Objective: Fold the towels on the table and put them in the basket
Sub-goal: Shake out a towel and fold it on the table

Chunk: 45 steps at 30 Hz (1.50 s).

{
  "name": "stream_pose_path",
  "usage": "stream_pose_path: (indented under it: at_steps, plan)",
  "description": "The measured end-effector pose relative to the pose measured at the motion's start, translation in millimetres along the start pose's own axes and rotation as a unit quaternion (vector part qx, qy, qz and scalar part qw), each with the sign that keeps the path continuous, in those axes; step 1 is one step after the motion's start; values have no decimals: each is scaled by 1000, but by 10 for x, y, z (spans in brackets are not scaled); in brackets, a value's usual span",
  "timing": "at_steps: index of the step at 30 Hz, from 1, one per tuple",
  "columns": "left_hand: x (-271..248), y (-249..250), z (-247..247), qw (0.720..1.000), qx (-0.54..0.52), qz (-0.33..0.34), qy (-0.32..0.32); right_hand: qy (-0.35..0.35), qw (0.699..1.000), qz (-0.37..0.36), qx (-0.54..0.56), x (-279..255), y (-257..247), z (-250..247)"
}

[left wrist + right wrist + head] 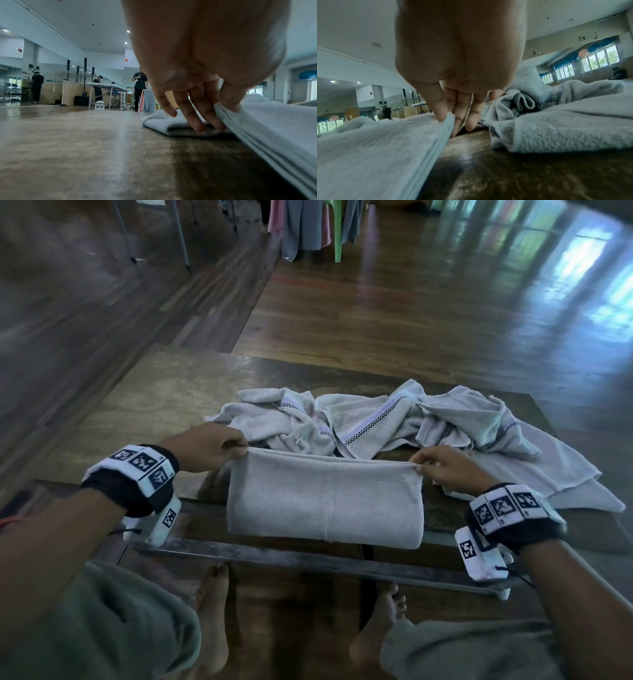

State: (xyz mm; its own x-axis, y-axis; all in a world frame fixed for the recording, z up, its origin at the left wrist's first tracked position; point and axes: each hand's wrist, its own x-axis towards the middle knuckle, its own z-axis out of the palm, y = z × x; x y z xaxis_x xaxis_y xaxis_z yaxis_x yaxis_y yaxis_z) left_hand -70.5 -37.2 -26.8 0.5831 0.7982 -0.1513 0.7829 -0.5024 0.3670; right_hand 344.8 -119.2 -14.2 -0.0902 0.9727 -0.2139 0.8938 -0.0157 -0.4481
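Note:
A pale grey folded towel lies on the near part of the wooden table, several layers thick at its edges. My left hand pinches its far left corner between thumb and fingers. My right hand pinches the far right corner. Behind lies a crumpled heap of grey towels with checkered trim. No basket is in view.
Another flat towel spreads at the table's right side. The table's metal front rail runs above my bare feet. Beyond the table are wooden floor, a green chair with hanging cloths, and people at far tables.

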Motion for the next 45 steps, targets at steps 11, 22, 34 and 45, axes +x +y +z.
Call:
stream_pose_path:
  at_steps: [11,22,34,45]
  plan:
    - [107,286,265,973,121,55,189,58,988,-11,-142,309,-20,300]
    - [275,594,423,979,106,64,162,53,969,-97,-220,398,-583,581]
    - [298,505,508,971,140,83,174,80,974,-110,-183,408,-554,581]
    - [306,477,506,981,93,49,164,84,973,-57,-209,428,-533,611]
